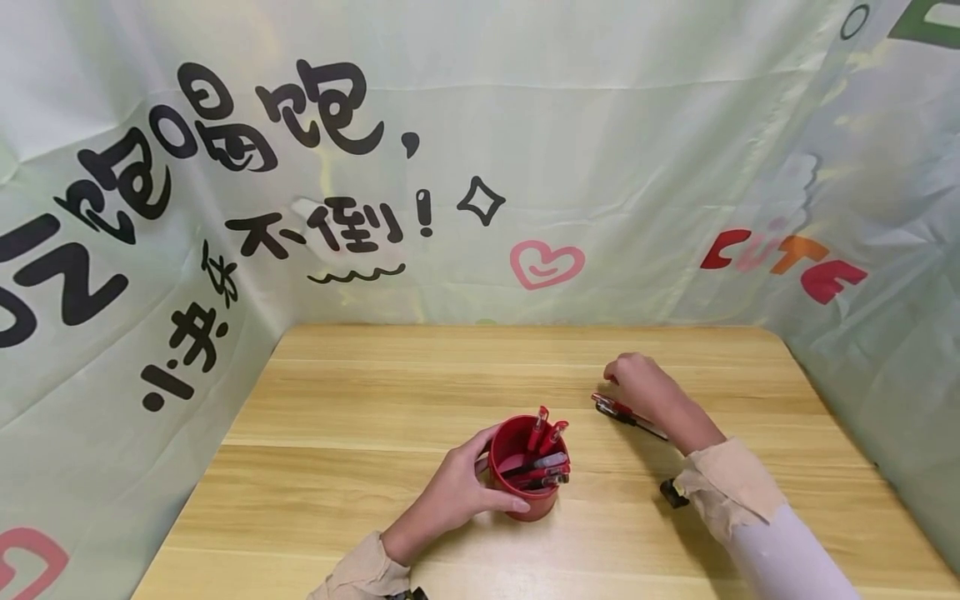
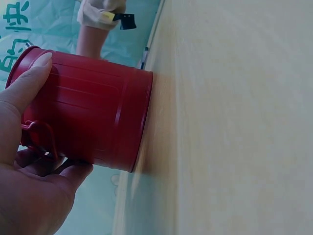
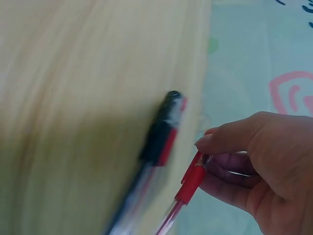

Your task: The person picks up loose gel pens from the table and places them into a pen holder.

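Observation:
My left hand (image 1: 453,492) grips a red metal cup (image 1: 534,507) that stands on the table. Its thumb lies along the side of the cup, and the other fingers are by the small wire handle (image 2: 41,134). Several red-capped and dark pens (image 1: 553,435) lean inside the cup. Farther right, my right hand (image 1: 647,392) is low over the table. Its thumb and fingers pinch the capped end of a red pen (image 3: 191,182). Beside that pen, a black-capped pen (image 3: 155,142) lies on the table, with another red cap (image 3: 168,146) against it.
The wood-grain table (image 1: 360,400) is enclosed by a pale green cloth (image 1: 637,167) with printed lettering and hearts at the back and sides. A small black device (image 1: 673,493) is at the right wrist.

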